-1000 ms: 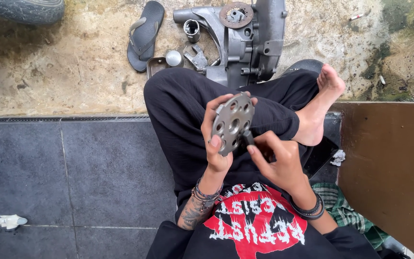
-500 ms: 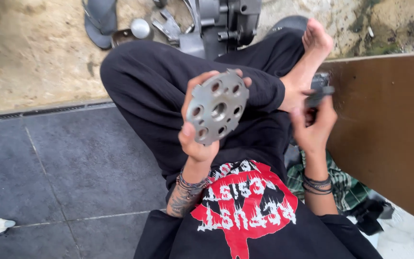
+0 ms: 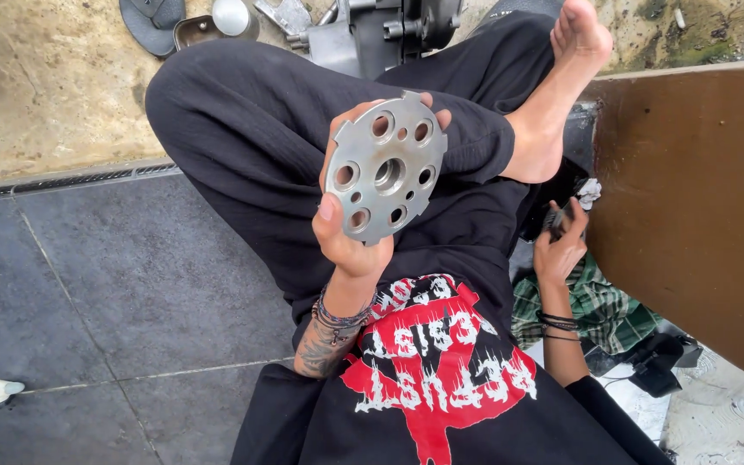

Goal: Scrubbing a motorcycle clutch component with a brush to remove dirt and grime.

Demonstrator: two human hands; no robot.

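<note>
- Round metal plate (image 3: 387,168) with several drilled holes and a notched rim, held upright above the seated person's lap, its flat face turned to the camera.
- Left hand (image 3: 350,228) grips the plate: thumb pressed on its lower left edge, fingers (image 3: 428,105) curled behind the top rim.
- Right hand (image 3: 561,245) is lower at the person's side, fingers closed round a small dark object (image 3: 559,220) that cannot be made out, just above a green checked cloth (image 3: 600,306).
- Crossed legs in black trousers lie beyond the plate, a bare foot (image 3: 566,77) resting against a brown board (image 3: 699,198).
- Farthest off, grey engine parts (image 3: 372,30) and a sandal (image 3: 152,17) sit on the concrete floor.
</note>
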